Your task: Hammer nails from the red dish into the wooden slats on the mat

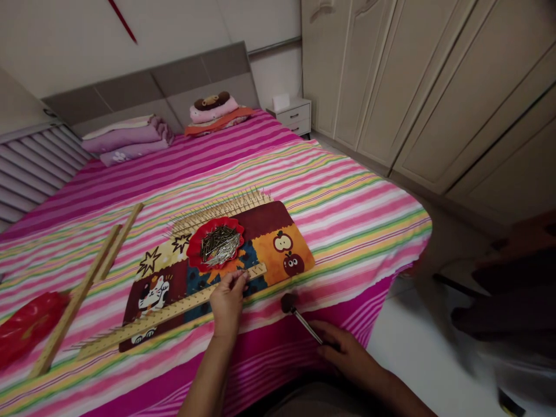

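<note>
The left hand is pinched narrow over the strip, whose longer part runs off to its left; whether it holds anything cannot be told. The right hand grips the hammer, head end foremost.

The left hand hides part of the wooden strip beneath it; whether its pinch holds anything cannot be told; the right hand covers part of the hammer, whose head is blurred; the left edge cuts off a red tray.
</note>
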`<state>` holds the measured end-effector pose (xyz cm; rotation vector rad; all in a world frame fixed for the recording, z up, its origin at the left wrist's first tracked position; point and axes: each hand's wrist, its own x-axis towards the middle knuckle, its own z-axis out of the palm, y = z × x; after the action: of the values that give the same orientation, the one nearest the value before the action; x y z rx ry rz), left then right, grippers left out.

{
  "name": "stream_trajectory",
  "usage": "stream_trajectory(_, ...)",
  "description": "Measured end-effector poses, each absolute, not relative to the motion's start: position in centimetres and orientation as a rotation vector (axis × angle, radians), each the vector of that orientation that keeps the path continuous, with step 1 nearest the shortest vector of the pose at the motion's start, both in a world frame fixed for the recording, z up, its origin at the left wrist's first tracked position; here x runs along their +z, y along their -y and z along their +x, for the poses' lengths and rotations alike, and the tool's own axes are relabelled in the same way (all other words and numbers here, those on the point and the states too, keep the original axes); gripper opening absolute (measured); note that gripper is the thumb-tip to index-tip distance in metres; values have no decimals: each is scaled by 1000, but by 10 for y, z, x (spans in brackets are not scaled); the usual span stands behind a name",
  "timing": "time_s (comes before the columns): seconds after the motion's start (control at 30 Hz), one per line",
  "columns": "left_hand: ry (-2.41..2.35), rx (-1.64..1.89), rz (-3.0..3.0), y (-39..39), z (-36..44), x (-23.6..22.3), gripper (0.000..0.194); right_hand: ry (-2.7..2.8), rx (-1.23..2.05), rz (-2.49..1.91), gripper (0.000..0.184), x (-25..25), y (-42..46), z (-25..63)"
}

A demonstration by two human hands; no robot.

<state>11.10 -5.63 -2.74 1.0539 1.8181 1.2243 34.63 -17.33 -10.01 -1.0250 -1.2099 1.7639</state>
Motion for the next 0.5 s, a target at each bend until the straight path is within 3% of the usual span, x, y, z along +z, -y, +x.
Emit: stream_trajectory(0.5, -1862, 1232, 1057, 59, 116, -43, 32, 1132, 1810, -1020, 43, -100, 176, 342)
